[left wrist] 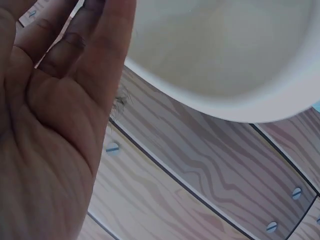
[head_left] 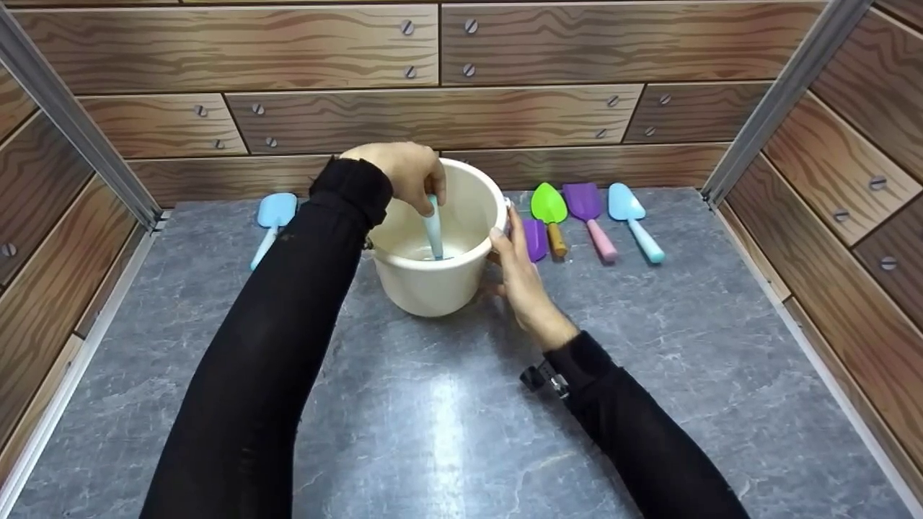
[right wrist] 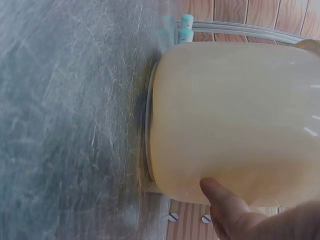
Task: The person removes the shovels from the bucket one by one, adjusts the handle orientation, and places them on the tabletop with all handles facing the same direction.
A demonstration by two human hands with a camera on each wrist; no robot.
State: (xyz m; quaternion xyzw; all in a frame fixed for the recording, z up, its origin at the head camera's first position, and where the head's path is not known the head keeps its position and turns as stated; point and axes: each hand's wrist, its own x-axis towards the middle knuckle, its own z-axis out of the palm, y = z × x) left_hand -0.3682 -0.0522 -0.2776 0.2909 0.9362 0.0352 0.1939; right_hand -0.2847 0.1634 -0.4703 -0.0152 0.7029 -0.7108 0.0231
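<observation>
A cream-coloured bucket (head_left: 433, 288) stands upright on the grey floor. My left hand (head_left: 404, 169) reaches over its rim and pinches the top of a light blue handle (head_left: 433, 231), which points down inside. The lower end of this handled tool is mostly hidden by the bucket wall. At the bucket's right side my right hand (head_left: 523, 281) touches the outer wall, fingers nearly straight near the rim; one fingertip (right wrist: 212, 187) presses the wall in the right wrist view. In the left wrist view the left palm (left wrist: 50, 135) is beside the bucket's rim (left wrist: 225, 110).
Toy shovels lie right of the bucket: a partly hidden purple one (head_left: 535, 240), a green one (head_left: 549, 205), a purple one with pink handle (head_left: 588, 209) and a blue one (head_left: 627, 205). Another blue shovel (head_left: 276, 211) lies left, by the left sleeve. Wood-patterned walls (head_left: 324, 119) enclose the floor.
</observation>
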